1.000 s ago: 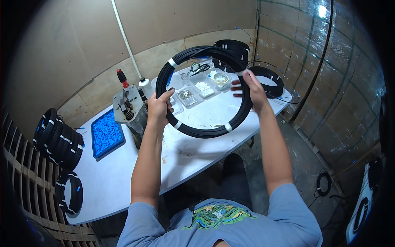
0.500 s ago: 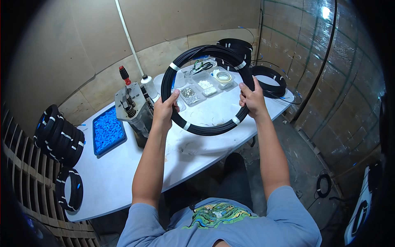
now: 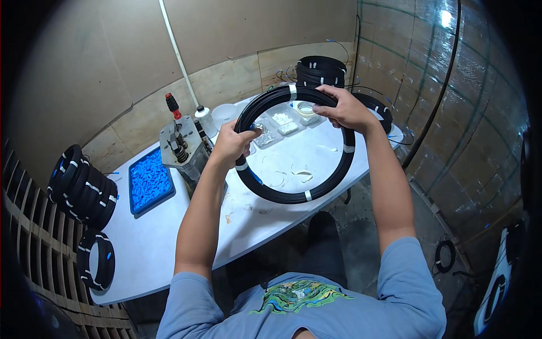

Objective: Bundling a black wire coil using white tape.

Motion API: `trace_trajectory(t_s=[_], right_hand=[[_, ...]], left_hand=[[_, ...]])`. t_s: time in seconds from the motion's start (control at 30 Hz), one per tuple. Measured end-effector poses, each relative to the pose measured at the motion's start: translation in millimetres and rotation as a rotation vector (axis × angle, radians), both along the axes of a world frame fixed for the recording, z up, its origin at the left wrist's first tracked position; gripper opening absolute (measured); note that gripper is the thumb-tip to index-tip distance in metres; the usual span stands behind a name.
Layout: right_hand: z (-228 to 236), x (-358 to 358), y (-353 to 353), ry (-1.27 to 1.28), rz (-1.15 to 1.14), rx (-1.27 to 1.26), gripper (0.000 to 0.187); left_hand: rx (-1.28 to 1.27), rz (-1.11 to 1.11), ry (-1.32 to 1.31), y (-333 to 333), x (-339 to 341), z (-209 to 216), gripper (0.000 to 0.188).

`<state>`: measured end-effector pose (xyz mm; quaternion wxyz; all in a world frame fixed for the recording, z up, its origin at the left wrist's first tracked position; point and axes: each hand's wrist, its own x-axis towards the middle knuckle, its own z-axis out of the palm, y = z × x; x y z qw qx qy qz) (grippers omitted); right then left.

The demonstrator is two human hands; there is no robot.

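Note:
Both my hands hold up a large coil of black cable [image 3: 265, 192] above the white table. White bands bind it at several places, and a bit of blue shows on its lower left part. My left hand [image 3: 233, 144] is closed round the coil's left side, thumb on the inside. At the upper right my right hand [image 3: 342, 108] grips the coil, fingers over its outer edge and thumb inside the ring. Through the ring show clear trays with small metal parts [image 3: 264, 134] and white parts [image 3: 283, 120], and a roll of tape [image 3: 305, 108].
On the white table [image 3: 141, 248] stand a bench press [image 3: 183, 144] and a blue tray of blue connectors [image 3: 151, 179]. Stacked black coils [image 3: 84, 186] rest at the left, more coils [image 3: 320, 70] at the back right. A small coil [image 3: 445, 255] lies on the floor.
The coil has turned in my hands and come slightly lower and nearer. My right hand has moved from its right side to the upper right. My left hand still grips the left side.

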<state>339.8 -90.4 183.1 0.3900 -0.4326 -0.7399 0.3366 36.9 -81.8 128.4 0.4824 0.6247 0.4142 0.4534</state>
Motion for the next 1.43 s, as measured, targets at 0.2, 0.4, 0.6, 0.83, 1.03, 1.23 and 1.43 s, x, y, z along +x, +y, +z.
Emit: trace_trajectory(t_s=[0.2, 0.4, 0.6, 0.83, 1.03, 1.23, 1.43], right_hand=[[-31, 17, 8, 0.285, -0.014, -0.026, 0.040], [-98, -22, -12, 0.927, -0.153, -0.116, 0.034], [-98, -29, -11, 0.732, -0.321, -0.084, 0.036], [-94, -15, -10, 0.769, -0.154, -0.059, 0.035], [-54, -2, -11, 0.277, -0.025, 0.057, 0.041], [-13, -10, 8, -0.018, 0.043, -0.011, 0.047], [-12, -2, 27, -0.019, -0.101, 0.040, 0.063]], left_hand=[[-0.067, 0.039, -0.294, -3, -8, -10, 0.017], [-0.178, 0.128, -0.560, -2, -7, -32, 0.018], [-0.225, 0.160, -0.577, 0, -10, -47, 0.018], [-0.153, 0.067, -0.544, -10, -18, -40, 0.024], [0.227, 0.022, 0.087, 9, -29, 1, 0.047], [0.113, 0.045, 0.059, 14, -7, -6, 0.019], [-0.024, 0.119, -0.283, 18, -9, -26, 0.010]])
